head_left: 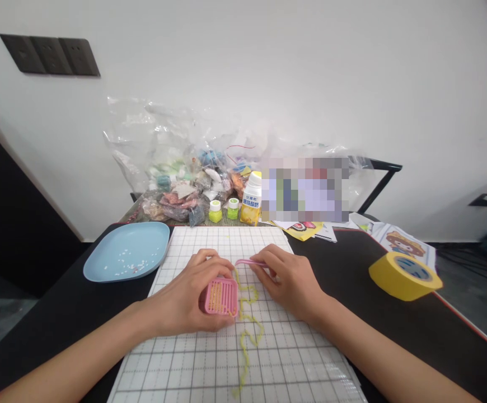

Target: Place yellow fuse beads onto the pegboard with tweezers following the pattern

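My left hand (207,282) is wrapped round a small pink ridged tray (221,298), with yellow beads lying in its grooves. In my right hand (288,280) I pinch pink tweezers (249,262), whose tip points left, just above the tray. Beneath both hands lies a white board with a black grid (185,364). A wavy line of small yellow-green beads (246,358) runs down the middle of the board, passing close by the tray's right side and up to the tweezer tip. Whether the tip grips a bead is too small to tell.
A blue plate (128,246) with scattered white beads sits at left. Yellow tape (403,274) lies at right near a cartoon picture (407,243). Behind the board stand two small lidded jars (232,210), a yellow-white bottle (251,201) and bags of beads (180,196).
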`<state>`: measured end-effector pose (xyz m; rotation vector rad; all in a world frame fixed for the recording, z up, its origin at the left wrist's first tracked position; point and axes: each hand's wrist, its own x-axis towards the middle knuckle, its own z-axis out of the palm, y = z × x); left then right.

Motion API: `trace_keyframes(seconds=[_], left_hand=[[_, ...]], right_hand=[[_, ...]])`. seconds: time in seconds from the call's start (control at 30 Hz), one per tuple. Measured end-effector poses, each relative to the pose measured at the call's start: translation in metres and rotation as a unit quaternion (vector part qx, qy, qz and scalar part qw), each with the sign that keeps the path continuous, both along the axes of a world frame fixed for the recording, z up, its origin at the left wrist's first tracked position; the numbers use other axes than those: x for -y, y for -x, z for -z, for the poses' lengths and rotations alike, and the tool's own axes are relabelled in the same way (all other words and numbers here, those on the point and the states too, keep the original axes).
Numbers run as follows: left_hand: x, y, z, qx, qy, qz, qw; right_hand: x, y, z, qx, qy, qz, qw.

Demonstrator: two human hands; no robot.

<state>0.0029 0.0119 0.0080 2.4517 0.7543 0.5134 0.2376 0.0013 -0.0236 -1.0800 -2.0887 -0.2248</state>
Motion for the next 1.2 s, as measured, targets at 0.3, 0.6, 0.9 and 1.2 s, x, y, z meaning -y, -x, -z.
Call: trace_keyframes(seconds=[0.3, 0.6, 0.9, 1.2], left_hand=[[0.001, 0.000, -0.001, 0.025, -0.028, -0.018, 0.999], [0.002, 0.000, -0.002, 0.030, -0.025, -0.022, 0.999], [0.002, -0.001, -0.003, 0.028, -0.035, -0.024, 0.999], [0.001, 0.001, -0.001, 0.026, -0.023, -0.020, 0.999]], right_hand=[[0.016, 0.008, -0.012, 0.012, -0.004, -0.137, 0.991], [0.017, 0.009, -0.011, 0.048, 0.002, -0.149, 0.988], [0.018, 0.009, -0.011, 0.046, 0.005, -0.152, 0.987], [0.011, 0.006, -0.010, -0.023, -0.014, -0.094, 0.995]])
